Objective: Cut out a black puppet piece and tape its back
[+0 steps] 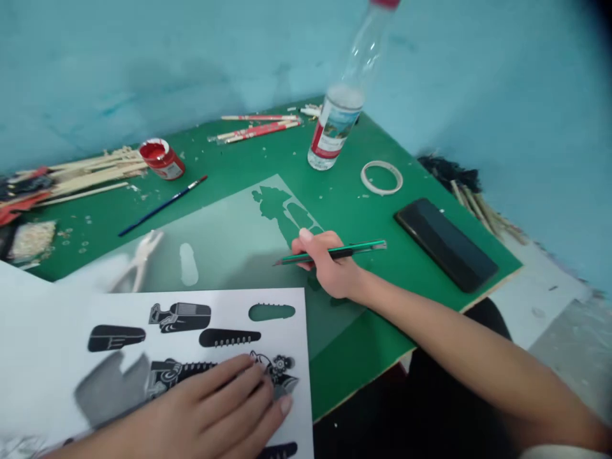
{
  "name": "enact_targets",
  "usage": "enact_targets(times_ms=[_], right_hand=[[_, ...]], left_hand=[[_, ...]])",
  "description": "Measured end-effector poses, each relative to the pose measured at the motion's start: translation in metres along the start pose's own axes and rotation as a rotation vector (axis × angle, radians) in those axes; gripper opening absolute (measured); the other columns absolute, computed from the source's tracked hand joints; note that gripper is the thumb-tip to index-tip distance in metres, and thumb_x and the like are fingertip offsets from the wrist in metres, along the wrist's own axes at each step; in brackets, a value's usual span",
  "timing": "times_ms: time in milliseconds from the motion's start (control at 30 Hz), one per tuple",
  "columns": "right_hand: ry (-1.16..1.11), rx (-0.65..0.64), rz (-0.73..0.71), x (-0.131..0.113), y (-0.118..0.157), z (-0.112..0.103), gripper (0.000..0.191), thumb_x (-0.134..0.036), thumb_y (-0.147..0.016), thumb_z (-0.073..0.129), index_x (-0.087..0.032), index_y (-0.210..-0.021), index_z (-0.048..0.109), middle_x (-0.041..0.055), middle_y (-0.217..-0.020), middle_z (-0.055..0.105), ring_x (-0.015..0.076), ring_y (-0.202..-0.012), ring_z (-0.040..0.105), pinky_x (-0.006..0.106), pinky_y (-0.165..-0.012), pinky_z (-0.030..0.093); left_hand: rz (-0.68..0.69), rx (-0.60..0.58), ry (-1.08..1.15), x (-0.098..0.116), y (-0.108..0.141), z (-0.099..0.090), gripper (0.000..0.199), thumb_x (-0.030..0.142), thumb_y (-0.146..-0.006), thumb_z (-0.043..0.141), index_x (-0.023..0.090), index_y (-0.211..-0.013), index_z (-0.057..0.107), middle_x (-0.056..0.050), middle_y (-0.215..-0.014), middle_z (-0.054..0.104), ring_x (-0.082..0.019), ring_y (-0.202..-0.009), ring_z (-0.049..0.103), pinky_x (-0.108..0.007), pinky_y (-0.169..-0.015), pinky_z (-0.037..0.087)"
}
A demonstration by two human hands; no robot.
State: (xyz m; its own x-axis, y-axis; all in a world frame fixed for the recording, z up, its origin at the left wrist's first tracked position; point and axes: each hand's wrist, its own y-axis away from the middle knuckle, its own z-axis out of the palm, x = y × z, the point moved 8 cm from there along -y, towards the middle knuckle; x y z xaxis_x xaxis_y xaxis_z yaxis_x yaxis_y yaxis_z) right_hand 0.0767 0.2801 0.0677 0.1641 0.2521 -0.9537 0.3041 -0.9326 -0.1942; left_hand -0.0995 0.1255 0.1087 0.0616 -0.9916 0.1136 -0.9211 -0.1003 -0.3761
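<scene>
Right grip (331,264) pinching green pen (361,247), ends jutting both sides, left grip (222,411) flat on printed sheet (285,335)

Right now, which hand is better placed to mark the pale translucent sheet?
Probably your right hand: it holds the slim green pencil-like tool over the translucent sheet; your left hand rests on the white printed paper.

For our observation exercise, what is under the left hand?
Under the left hand is a white sheet; black patterned shapes show beside the hand, some partly covered. Whatever lies directly beneath cannot be seen.
</scene>
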Motion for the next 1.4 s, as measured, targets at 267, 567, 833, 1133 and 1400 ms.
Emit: enact_targets(times_ms=[267, 567, 833, 1133, 1400], right_hand=[[0.060, 0.209, -0.015, 0.005, -0.006, -0.013, 0.051, -0.049, -0.110, 0.018, -0.023, -0.079, 0.049, 0.0001, -0.074, 0.050, 0.0147, -0.064, 0.048, 0.025, -0.057, 0.039], [0.451, 0.047, -0.183, -0.021, 0.010, -0.022, 0.042, -0.047, -0.114, 0.032, -0.021, -0.102, 0.063, 0.0034, -0.088, 0.067, 0.0180, -0.088, 0.064, 0.030, -0.086, 0.050], [0.919, -0.143, -0.230, -0.031, 0.006, -0.018, 0.026, -0.037, -0.104, 0.067, -0.016, -0.120, 0.068, 0.0089, -0.124, 0.069, 0.0239, -0.110, 0.068, 0.046, -0.098, 0.059], [0.920, -0.021, -0.462, -0.135, 0.089, -0.029, 0.019, -0.017, -0.104, 0.057, -0.015, -0.119, 0.068, 0.0119, -0.104, 0.074, 0.0261, -0.100, 0.068, 0.044, -0.091, 0.059], [0.509, 0.256, -0.803, -0.292, 0.302, -0.103, 0.040, -0.035, -0.098, 0.063, -0.056, -0.131, 0.058, 0.0040, -0.094, 0.076, 0.0317, -0.080, 0.072, 0.049, -0.060, 0.060]], left_hand=[[-0.172, 0.128, -0.045, -0.016, 0.023, 0.011, 0.038, 0.005, -0.098, 0.060, 0.011, -0.135, 0.067, -0.012, -0.115, 0.079, -0.023, -0.113, 0.071, -0.038, -0.096, 0.059], [-0.247, 0.056, -0.214, -0.007, 0.018, 0.001, 0.039, 0.013, -0.106, 0.051, 0.015, -0.145, 0.058, -0.011, -0.130, 0.075, -0.021, -0.122, 0.071, -0.041, -0.106, 0.058], [-0.561, 0.244, -0.228, -0.036, 0.006, -0.017, 0.030, 0.037, -0.102, 0.066, 0.020, -0.126, 0.067, -0.010, -0.135, 0.066, -0.024, -0.120, 0.067, -0.049, -0.104, 0.057], [-1.108, 0.691, 0.084, -0.084, 0.001, -0.034, 0.037, 0.042, -0.101, 0.067, 0.018, -0.128, 0.064, -0.009, -0.128, 0.067, -0.022, -0.108, 0.069, -0.043, -0.093, 0.062], [-1.331, 0.679, 0.092, -0.113, 0.014, -0.038, 0.036, 0.043, -0.101, 0.066, 0.019, -0.129, 0.064, -0.010, -0.133, 0.065, -0.024, -0.114, 0.067, -0.046, -0.098, 0.059]])
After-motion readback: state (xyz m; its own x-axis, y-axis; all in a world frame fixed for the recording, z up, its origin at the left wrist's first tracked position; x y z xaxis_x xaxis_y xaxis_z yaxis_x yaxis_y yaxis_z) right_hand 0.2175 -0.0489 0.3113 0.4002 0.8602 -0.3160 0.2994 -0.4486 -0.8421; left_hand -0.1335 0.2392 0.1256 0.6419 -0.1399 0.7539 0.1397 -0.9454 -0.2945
